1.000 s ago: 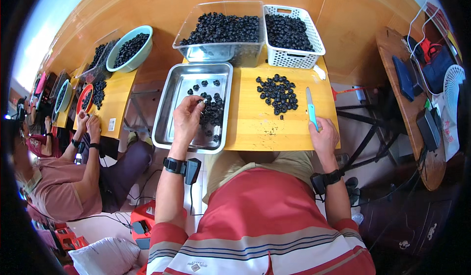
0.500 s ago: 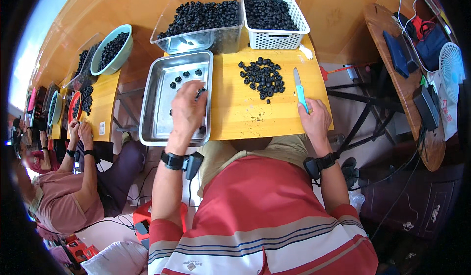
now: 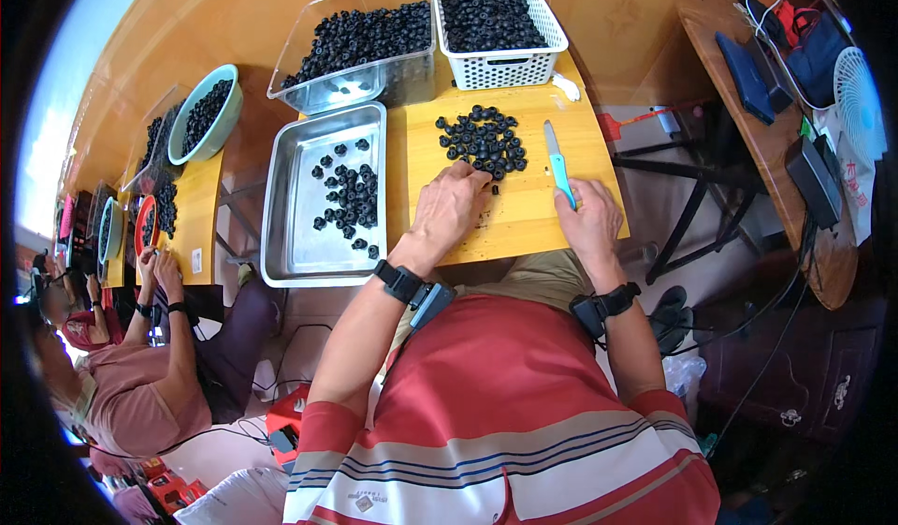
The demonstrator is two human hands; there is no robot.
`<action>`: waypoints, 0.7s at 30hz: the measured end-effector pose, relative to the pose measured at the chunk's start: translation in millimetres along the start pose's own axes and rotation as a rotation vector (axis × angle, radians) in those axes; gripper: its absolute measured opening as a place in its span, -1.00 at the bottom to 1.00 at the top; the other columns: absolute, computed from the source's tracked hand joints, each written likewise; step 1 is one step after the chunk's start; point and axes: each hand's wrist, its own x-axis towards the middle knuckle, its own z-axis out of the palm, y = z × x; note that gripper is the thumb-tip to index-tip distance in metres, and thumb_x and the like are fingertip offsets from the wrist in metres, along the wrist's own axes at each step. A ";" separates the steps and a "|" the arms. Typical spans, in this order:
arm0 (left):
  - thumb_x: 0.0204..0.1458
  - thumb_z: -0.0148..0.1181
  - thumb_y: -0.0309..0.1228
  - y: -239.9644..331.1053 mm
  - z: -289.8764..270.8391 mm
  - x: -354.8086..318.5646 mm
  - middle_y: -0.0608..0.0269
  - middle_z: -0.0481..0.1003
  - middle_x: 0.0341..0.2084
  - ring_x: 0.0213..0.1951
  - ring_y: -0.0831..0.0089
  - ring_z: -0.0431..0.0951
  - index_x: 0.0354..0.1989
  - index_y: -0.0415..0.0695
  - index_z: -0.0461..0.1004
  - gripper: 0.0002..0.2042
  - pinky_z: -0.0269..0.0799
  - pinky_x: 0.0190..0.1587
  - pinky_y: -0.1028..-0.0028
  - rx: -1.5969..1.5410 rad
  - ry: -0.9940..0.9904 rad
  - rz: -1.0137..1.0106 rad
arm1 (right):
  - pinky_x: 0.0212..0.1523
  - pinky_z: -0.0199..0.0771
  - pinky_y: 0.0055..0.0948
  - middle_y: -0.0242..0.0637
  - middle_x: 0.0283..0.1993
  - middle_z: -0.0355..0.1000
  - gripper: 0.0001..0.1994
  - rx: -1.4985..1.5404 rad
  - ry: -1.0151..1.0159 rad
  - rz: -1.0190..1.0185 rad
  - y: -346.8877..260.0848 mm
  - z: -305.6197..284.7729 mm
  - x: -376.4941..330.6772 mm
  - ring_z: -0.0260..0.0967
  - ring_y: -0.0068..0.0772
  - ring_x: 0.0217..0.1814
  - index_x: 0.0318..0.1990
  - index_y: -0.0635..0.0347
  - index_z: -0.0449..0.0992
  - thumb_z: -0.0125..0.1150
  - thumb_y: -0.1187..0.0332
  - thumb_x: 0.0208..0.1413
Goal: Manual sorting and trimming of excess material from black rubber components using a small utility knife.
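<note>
My left hand [image 3: 447,207] is at the near edge of a loose pile of small black ring-shaped parts [image 3: 480,137] on the yellow wooden table [image 3: 533,216]. Its fingers are bent together there, and whatever lies between them is hidden. A short knife [image 3: 559,171] with a turquoise handle is gripped in my right hand [image 3: 589,218], its blade pointing away from me above the tabletop. Left of the pile stands a shallow metal tray [image 3: 290,261], with more black parts [image 3: 354,197] scattered mostly along its right half.
Behind the tray, a clear plastic bin [image 3: 360,93] is heaped with black parts, beside a white perforated basket [image 3: 510,74] of the same. A person [image 3: 140,380] works at another table on the left, near a pale green bowl [image 3: 229,118]. A brown wooden board [image 3: 739,141] stands right.
My left hand has moved right from the metal tray to the table pile, uncovering the parts in the tray. My right hand still holds the knife. The whole view has shifted slightly.
</note>
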 end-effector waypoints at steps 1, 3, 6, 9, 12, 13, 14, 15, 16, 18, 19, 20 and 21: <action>0.06 0.25 -0.43 -1.3 1.8 1.4 0.02 0.55 -0.20 -0.20 -0.01 0.60 -0.12 -0.15 0.60 -0.78 0.53 -0.14 0.15 0.019 0.011 0.007 | -0.11 0.45 -0.14 -0.17 -0.27 0.52 -0.79 0.003 -0.001 -0.007 -1.0 -1.3 0.1 0.47 -0.04 -0.15 -0.22 0.18 0.61 0.32 0.26 0.07; 0.06 0.24 -0.43 -2.5 4.7 4.9 0.03 0.55 -0.22 -0.20 0.00 0.60 -0.14 -0.15 0.61 -0.80 0.53 -0.14 0.15 0.040 0.021 0.017 | -0.11 0.45 -0.13 -0.17 -0.27 0.52 -0.79 0.008 0.001 -0.012 -1.2 -2.7 0.6 0.47 -0.03 -0.15 -0.22 0.18 0.61 0.31 0.26 0.07; 0.05 0.23 -0.42 -4.3 9.2 9.5 0.03 0.55 -0.26 -0.20 0.02 0.59 -0.20 -0.15 0.61 -0.83 0.53 -0.15 0.16 0.107 -0.014 0.003 | -0.10 0.45 -0.13 -0.16 -0.27 0.52 -0.80 -0.018 -0.012 -0.013 0.6 -3.2 0.9 0.47 -0.03 -0.15 -0.21 0.18 0.61 0.30 0.27 0.08; 0.05 0.22 -0.40 -10.2 13.8 9.7 0.03 0.54 -0.30 -0.24 0.01 0.59 -0.23 -0.15 0.60 -0.85 0.53 -0.18 0.16 0.129 -0.030 0.009 | -0.10 0.44 -0.12 -0.15 -0.27 0.51 -0.79 -0.014 -0.012 -0.023 0.9 -3.2 1.0 0.47 -0.02 -0.15 -0.20 0.18 0.61 0.29 0.26 0.09; 0.04 0.23 -0.44 -10.4 12.7 7.5 0.02 0.54 -0.34 -0.26 0.00 0.59 -0.24 -0.16 0.60 -0.86 0.53 -0.19 0.16 0.108 -0.004 0.031 | -0.09 0.44 -0.11 -0.15 -0.26 0.51 -0.78 -0.013 -0.023 -0.007 -0.1 -4.2 0.9 0.47 -0.03 -0.15 -0.19 0.19 0.61 0.29 0.26 0.09; 0.04 0.24 -0.47 -6.8 9.3 6.4 0.00 0.55 -0.32 -0.26 -0.01 0.59 -0.21 -0.18 0.60 -0.85 0.53 -0.18 0.17 0.030 0.019 0.014 | -0.09 0.44 -0.11 -0.15 -0.25 0.51 -0.78 -0.010 -0.023 -0.004 1.6 -3.3 0.6 0.46 -0.03 -0.14 -0.19 0.19 0.61 0.29 0.26 0.09; 0.03 0.24 -0.50 -4.5 6.9 5.2 -0.01 0.55 -0.30 -0.26 -0.02 0.59 -0.19 -0.20 0.61 -0.83 0.53 -0.17 0.18 -0.048 0.043 -0.003 | -0.09 0.44 -0.10 -0.15 -0.25 0.51 -0.78 -0.006 -0.024 -0.001 3.0 -2.8 0.4 0.46 -0.03 -0.14 -0.19 0.20 0.61 0.29 0.27 0.09; 0.03 0.24 -0.50 -4.4 5.4 2.7 -0.01 0.55 -0.30 -0.26 -0.02 0.59 -0.19 -0.20 0.61 -0.83 0.53 -0.17 0.18 -0.046 0.042 -0.003 | -0.09 0.44 -0.10 -0.15 -0.25 0.51 -0.78 -0.004 -0.025 -0.001 2.4 -2.9 0.6 0.46 -0.03 -0.14 -0.19 0.20 0.61 0.29 0.27 0.09; 0.04 0.25 -0.51 -4.6 4.0 0.1 -0.04 0.56 -0.28 -0.26 -0.01 0.59 -0.16 -0.22 0.60 -0.81 0.54 -0.16 0.21 -0.097 0.070 -0.009 | -0.09 0.44 -0.10 -0.15 -0.24 0.51 -0.78 0.002 -0.021 -0.005 1.4 -3.6 1.0 0.46 -0.02 -0.14 -0.19 0.20 0.61 0.30 0.27 0.08; 0.04 0.25 -0.53 -7.9 1.7 -4.9 -0.07 0.56 -0.25 -0.25 -0.01 0.60 -0.12 -0.24 0.59 -0.78 0.54 -0.14 0.24 -0.146 0.098 -0.015 | -0.09 0.44 -0.11 -0.15 -0.24 0.51 -0.78 0.009 -0.018 -0.011 1.1 -3.0 1.1 0.46 -0.02 -0.14 -0.19 0.20 0.61 0.30 0.27 0.07; 0.07 0.25 -0.52 -11.5 1.4 -7.4 -0.06 0.57 -0.23 -0.24 0.05 0.61 -0.09 -0.26 0.58 -0.78 0.54 -0.14 0.29 -0.190 0.101 -0.016 | -0.10 0.44 -0.11 -0.15 -0.25 0.51 -0.78 0.001 -0.008 -0.017 1.9 -2.2 0.8 0.46 -0.02 -0.14 -0.19 0.20 0.61 0.31 0.28 0.07; 0.09 0.25 -0.52 -13.5 1.0 -9.7 -0.05 0.58 -0.21 -0.24 0.10 0.63 -0.07 -0.28 0.57 -0.77 0.54 -0.14 0.34 -0.235 0.104 -0.018 | -0.10 0.44 -0.11 -0.14 -0.25 0.51 -0.78 -0.007 0.002 -0.023 2.1 -1.6 0.6 0.46 -0.02 -0.15 -0.20 0.20 0.61 0.31 0.28 0.06; 0.09 0.25 -0.52 -13.2 0.7 -12.0 -0.05 0.58 -0.21 -0.24 0.10 0.63 -0.07 -0.28 0.57 -0.77 0.54 -0.14 0.34 -0.234 0.106 -0.019 | -0.10 0.44 -0.11 -0.14 -0.25 0.51 -0.78 -0.007 0.001 -0.025 2.1 -1.3 0.5 0.46 -0.02 -0.15 -0.20 0.20 0.61 0.31 0.28 0.06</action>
